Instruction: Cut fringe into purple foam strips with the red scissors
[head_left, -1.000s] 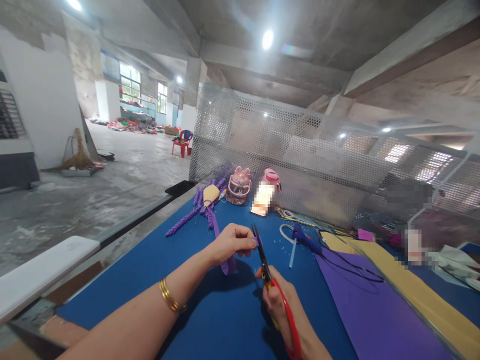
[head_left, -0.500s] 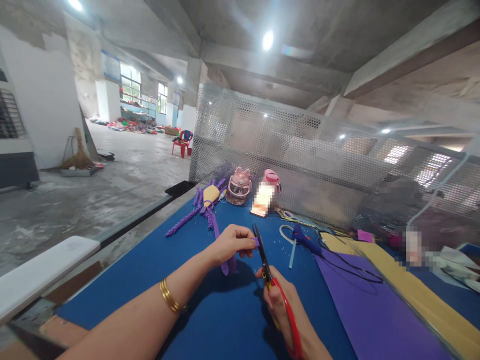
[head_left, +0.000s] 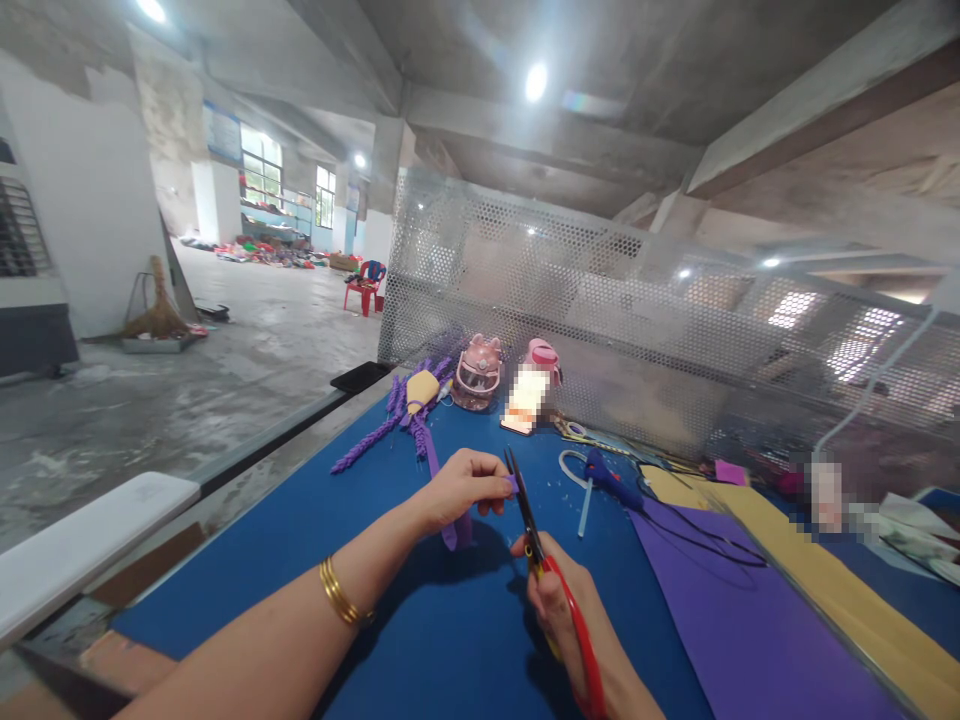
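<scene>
My left hand (head_left: 472, 484) pinches a purple strip (head_left: 454, 534), whose small end sticks out past the fingertips while the rest hangs below the palm. In my right hand (head_left: 559, 590) is a pair of scissors (head_left: 576, 615) with red handles and dark blades. The blades point up and away from me, right beside the strip's end; whether they touch it I cannot tell. Past my left hand lies a bunch of purple braided-looking sprigs (head_left: 371, 440) with a yellow piece (head_left: 422, 392) on top.
A blue glue gun (head_left: 611, 480) with a black cord lies to the right, near purple sheet (head_left: 727, 590) and yellow sheet (head_left: 832, 590). At the back stand a pink helmet-shaped object (head_left: 478, 372) and a lit phone (head_left: 526, 400), before a perforated metal screen (head_left: 600, 290).
</scene>
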